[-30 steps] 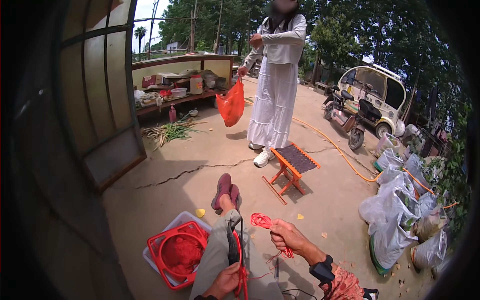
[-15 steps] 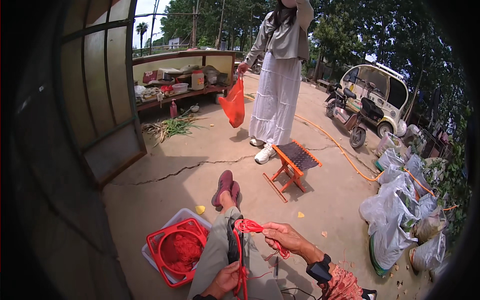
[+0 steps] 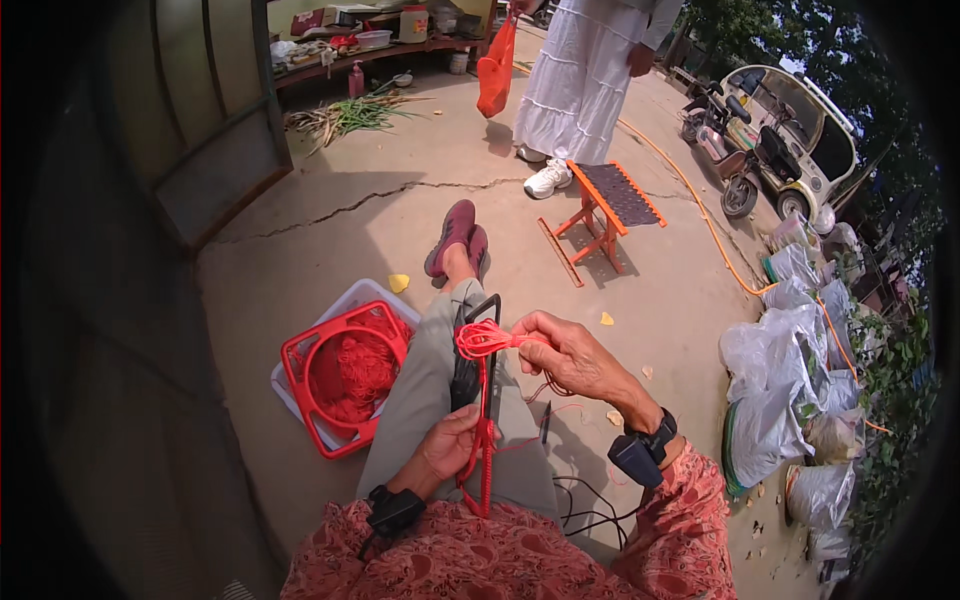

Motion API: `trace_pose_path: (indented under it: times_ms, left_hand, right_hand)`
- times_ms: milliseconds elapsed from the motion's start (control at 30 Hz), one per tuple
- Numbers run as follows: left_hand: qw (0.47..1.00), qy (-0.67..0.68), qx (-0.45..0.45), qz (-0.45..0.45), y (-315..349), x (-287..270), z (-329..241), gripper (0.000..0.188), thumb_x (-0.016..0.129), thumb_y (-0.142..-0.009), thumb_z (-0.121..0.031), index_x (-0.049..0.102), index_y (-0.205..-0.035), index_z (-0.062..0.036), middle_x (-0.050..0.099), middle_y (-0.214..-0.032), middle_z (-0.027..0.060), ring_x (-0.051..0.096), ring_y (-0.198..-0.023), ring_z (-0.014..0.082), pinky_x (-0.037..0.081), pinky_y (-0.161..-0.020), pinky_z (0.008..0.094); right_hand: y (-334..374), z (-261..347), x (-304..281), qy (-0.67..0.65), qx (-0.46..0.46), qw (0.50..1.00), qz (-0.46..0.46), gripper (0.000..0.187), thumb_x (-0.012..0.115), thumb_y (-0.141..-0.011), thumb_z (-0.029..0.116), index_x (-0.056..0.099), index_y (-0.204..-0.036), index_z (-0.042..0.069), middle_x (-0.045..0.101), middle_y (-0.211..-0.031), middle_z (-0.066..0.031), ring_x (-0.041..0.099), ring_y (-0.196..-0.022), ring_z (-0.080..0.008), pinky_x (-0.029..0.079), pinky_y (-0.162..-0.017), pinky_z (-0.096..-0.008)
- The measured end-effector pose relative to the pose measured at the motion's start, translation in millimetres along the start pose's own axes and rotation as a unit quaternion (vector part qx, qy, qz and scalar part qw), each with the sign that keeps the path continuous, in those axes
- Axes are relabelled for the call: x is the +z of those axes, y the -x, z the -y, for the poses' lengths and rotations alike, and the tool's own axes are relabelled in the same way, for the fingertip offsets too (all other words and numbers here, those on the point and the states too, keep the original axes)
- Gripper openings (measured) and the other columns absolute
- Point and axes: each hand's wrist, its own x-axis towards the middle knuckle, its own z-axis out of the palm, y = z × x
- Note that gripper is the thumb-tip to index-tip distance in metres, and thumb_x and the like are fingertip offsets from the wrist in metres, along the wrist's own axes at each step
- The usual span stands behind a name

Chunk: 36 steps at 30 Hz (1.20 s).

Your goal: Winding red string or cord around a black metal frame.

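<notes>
My right hand (image 3: 568,357) is closed around the neck of a looped bundle of red cord (image 3: 482,340), its loops pointing left. Below it, my left hand (image 3: 452,443) is closed on a thick red braided cord (image 3: 487,478) that hangs down to my lap. A straight red strand runs between the two hands. Beside this strand stands a narrow dark metal frame (image 3: 494,310) over my legs; its lower part is hidden. Thin loose strands trail to the right of the braid.
On my left, a red plastic basket (image 3: 290,370) holding tangled red cord sits in a pale tub (image 3: 277,385). Ahead are an orange folding stool (image 3: 620,195) and a person holding a red bag (image 3: 497,75). White sacks (image 3: 765,430) line the right; black cables (image 3: 600,515) lie beside me.
The view has tilted down, showing more of my lap and sleeves. My hands keep hold of the cords. The standing person's raised arm has come down.
</notes>
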Motion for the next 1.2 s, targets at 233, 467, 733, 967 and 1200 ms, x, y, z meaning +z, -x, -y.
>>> trace_pose_path:
  times_ms: [233, 467, 733, 967, 1200]
  left_hand:
    - [0.996, -0.039, 0.024, -0.081, 5, 16, 6, 0.016, 0.051, -0.096, -0.024, 0.052, -0.101, -0.0087, 0.066, -0.089, 0.0119, 0.065, -0.076, 0.0195, 0.053, -0.065, 0.0322]
    - [0.989, -0.024, 0.067, -0.133, 11, 27, 16, 0.018, 0.058, -0.091, -0.016, 0.051, -0.103, -0.0044, 0.065, -0.093, 0.0156, 0.066, -0.080, 0.0234, 0.055, -0.075, 0.0376]
    - [0.976, -0.044, 0.111, -0.183, 8, 33, 18, 0.029, 0.056, -0.091, -0.010, 0.046, -0.117, -0.0018, 0.063, -0.106, 0.0149, 0.065, -0.090, 0.0237, 0.055, -0.077, 0.0416]
    - [0.987, -0.028, 0.064, -0.144, 8, 32, 11, 0.036, 0.053, -0.092, -0.010, 0.044, -0.125, 0.0001, 0.062, -0.110, 0.0163, 0.063, -0.100, 0.0254, 0.053, -0.086, 0.0418]
    - [0.985, -0.039, 0.053, -0.157, 9, 43, 8, 0.033, 0.052, -0.093, -0.012, 0.047, -0.121, 0.0043, 0.061, -0.111, 0.0164, 0.063, -0.098, 0.0252, 0.051, -0.089, 0.0392]
  right_hand:
    - [-26, 3, 35, 0.355, -0.219, 0.908, -0.031, 0.015, 0.056, -0.083, 0.005, 0.064, -0.095, 0.006, 0.056, -0.079, -0.0063, 0.053, -0.082, -0.0226, 0.040, -0.073, -0.0347]
    - [-54, -31, 82, 0.609, -0.260, 0.746, 0.071, 0.012, 0.065, -0.070, 0.017, 0.068, -0.079, 0.010, 0.060, -0.081, -0.0050, 0.054, -0.088, -0.0224, 0.036, -0.085, -0.0395]
    - [-79, -26, 92, 0.629, -0.089, 0.711, 0.302, 0.019, 0.069, -0.066, 0.022, 0.072, -0.080, 0.010, 0.069, -0.086, -0.0085, 0.063, -0.096, -0.0254, 0.036, -0.097, -0.0492]
    - [-80, -23, 81, 0.549, -0.063, 0.756, 0.351, 0.023, 0.069, -0.065, 0.022, 0.071, -0.081, 0.005, 0.068, -0.080, -0.0119, 0.064, -0.089, -0.0285, 0.036, -0.098, -0.0480]
    - [-51, -15, 62, 0.433, -0.279, 0.849, 0.119, 0.017, 0.064, -0.072, 0.015, 0.067, -0.086, 0.006, 0.066, -0.081, -0.0078, 0.062, -0.082, -0.0269, 0.039, -0.091, -0.0443]
